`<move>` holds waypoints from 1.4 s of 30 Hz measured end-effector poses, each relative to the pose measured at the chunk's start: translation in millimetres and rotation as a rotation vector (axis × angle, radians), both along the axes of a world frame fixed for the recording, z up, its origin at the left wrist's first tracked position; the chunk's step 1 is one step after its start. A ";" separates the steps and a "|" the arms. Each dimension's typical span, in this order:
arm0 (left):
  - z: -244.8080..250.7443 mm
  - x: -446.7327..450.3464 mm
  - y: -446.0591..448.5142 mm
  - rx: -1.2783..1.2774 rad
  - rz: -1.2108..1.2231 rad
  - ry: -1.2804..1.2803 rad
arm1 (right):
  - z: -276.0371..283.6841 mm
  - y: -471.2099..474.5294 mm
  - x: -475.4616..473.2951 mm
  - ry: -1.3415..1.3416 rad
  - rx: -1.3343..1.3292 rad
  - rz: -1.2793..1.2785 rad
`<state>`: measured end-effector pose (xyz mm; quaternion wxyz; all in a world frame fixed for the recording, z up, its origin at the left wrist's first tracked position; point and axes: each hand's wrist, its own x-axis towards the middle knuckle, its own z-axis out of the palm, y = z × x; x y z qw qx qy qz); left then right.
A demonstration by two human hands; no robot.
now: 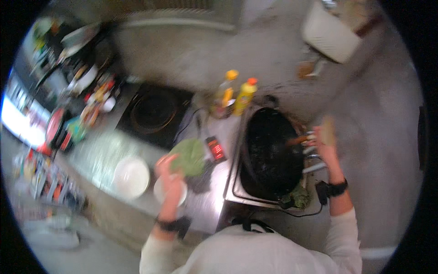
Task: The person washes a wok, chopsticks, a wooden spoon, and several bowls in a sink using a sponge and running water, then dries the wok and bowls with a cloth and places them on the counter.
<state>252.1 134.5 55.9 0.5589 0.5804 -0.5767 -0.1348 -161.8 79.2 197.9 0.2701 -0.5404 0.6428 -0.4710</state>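
Note:
A large black wok (273, 154) sits tilted in the steel sink or counter recess at centre right; its inside looks dark and wet. At its right rim my right hand (323, 137) is closed around a brush or similar handled tool with a reddish-brown part reaching over the wok; blur hides its kind. My left hand (171, 173) holds a green cloth or sponge-like item (189, 157) by its left edge, above the counter. Below that hand is a small white bowl (182, 195), and a larger white bowl (131, 177) stands to its left.
A black cooktop (154, 109) lies behind the bowls, beside a device with a lit red display (216, 149). A yellow bottle (245, 96) and a yellow-capped bottle (226, 90) stand near the wall. A crumpled green cloth (299, 198) lies by the wok. A white basket (328, 34) is on the wall.

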 end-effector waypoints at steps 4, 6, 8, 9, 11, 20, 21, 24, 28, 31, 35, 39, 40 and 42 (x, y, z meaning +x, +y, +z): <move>-56.2 77.9 60.5 0.351 0.254 0.245 | 53.4 2.8 -3.7 0.031 -0.295 -0.018; -81.1 96.3 93.9 0.482 0.316 0.055 | 122.4 5.0 -15.8 0.197 -0.624 0.010; -104.6 103.8 107.9 0.529 0.404 0.313 | 191.6 0.9 -26.0 0.276 -0.844 -0.113; -108.8 109.7 111.2 0.612 0.445 0.515 | 233.2 -9.0 -25.3 0.293 -0.949 -0.190; -115.1 119.5 111.2 0.672 0.507 0.816 | 277.2 -22.4 -22.9 0.440 -1.096 -0.180; -113.5 141.6 88.8 0.535 0.116 1.372 | 339.8 -175.9 -40.4 0.576 -0.379 -0.461; -117.4 145.1 85.1 0.489 0.042 1.419 | 334.6 -191.0 -49.8 0.551 -0.386 -0.461; -131.7 152.6 74.7 0.394 -0.110 1.362 | 316.1 -232.7 -64.4 1.173 -0.069 -0.497; -118.7 152.7 67.2 0.354 0.033 1.293 | 265.2 -208.1 -63.7 0.781 -0.527 -0.708; -73.6 145.5 65.8 0.535 0.296 1.168 | 171.3 -149.4 -17.4 0.355 -0.869 -0.230; 2.6 121.7 51.8 0.573 0.175 0.923 | 4.9 -22.3 75.2 0.087 -0.128 0.516; 56.3 72.1 21.0 0.681 -0.103 0.617 | -81.0 21.2 151.0 -0.420 0.223 0.874; 62.7 55.7 14.2 0.710 -0.219 0.559 | -89.2 28.8 155.0 -0.513 0.263 0.839; 65.4 17.9 -3.5 0.746 -0.445 0.490 | -102.7 33.3 159.5 -0.840 0.445 0.637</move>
